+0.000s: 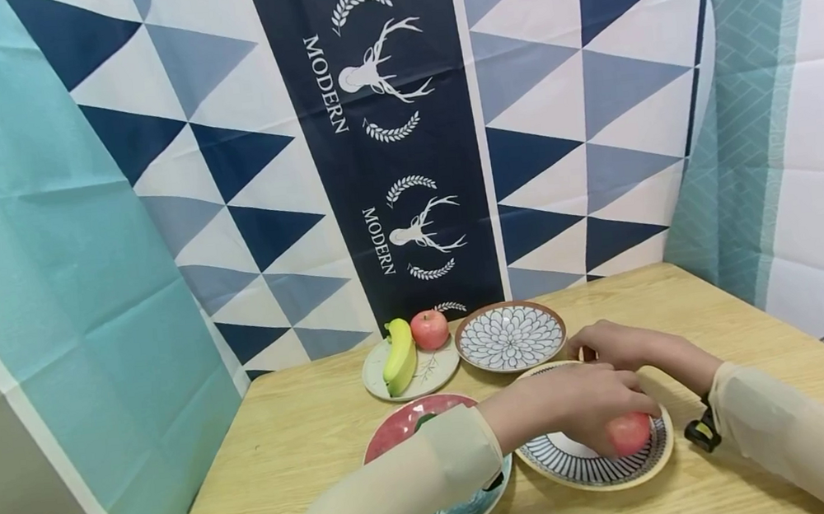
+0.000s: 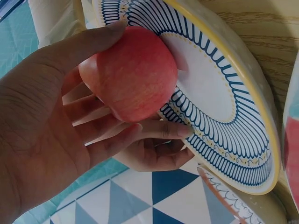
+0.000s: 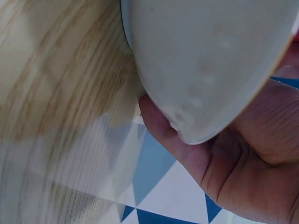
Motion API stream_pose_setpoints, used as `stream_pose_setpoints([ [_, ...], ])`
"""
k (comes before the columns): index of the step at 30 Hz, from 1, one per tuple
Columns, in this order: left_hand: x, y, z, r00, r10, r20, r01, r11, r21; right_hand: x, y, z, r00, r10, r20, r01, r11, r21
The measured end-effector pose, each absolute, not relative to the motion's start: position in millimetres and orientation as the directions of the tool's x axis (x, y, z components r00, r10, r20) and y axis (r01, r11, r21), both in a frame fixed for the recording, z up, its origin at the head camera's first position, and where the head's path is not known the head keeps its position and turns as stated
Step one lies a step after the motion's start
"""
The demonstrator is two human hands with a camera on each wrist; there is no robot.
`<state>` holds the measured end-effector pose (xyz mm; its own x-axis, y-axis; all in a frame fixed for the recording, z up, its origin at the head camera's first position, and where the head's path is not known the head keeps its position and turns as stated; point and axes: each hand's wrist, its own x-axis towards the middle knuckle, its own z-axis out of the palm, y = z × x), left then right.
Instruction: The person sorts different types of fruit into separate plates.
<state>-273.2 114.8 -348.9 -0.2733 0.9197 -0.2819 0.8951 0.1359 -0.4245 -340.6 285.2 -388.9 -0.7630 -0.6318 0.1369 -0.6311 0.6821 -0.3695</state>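
Note:
My left hand (image 1: 583, 406) holds a red apple (image 2: 133, 74) between thumb and fingers, low over a plate with dark stripes and a yellow rim (image 2: 224, 51). In the head view the hand and wrist cover part of this striped plate. At the plate's far side, my right hand (image 1: 625, 344) grips the rim. One finger lies over the patterned edge in the left wrist view, while in the right wrist view the hand (image 3: 266, 158) wraps the edge beside the plate's pale underside (image 3: 205, 60).
A pale plate (image 1: 434, 379) at the back left bears a banana (image 1: 401, 357) and another apple (image 1: 430, 330). Right of it stands a flower-patterned, brown-rimmed plate (image 1: 512, 336). A red and teal bowl (image 1: 392, 433), partly behind my left sleeve, holds something dark green.

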Motion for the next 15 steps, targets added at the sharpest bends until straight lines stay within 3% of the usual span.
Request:
stream_pose_setpoints([
  [15, -272.1, 113.6, -349.4, -0.274, 0.912, -0.305, 0.908, 0.141, -0.395, -341.3, 284.0, -389.9, -0.768, -0.626, 0.136, -0.626, 0.688, -0.368],
])
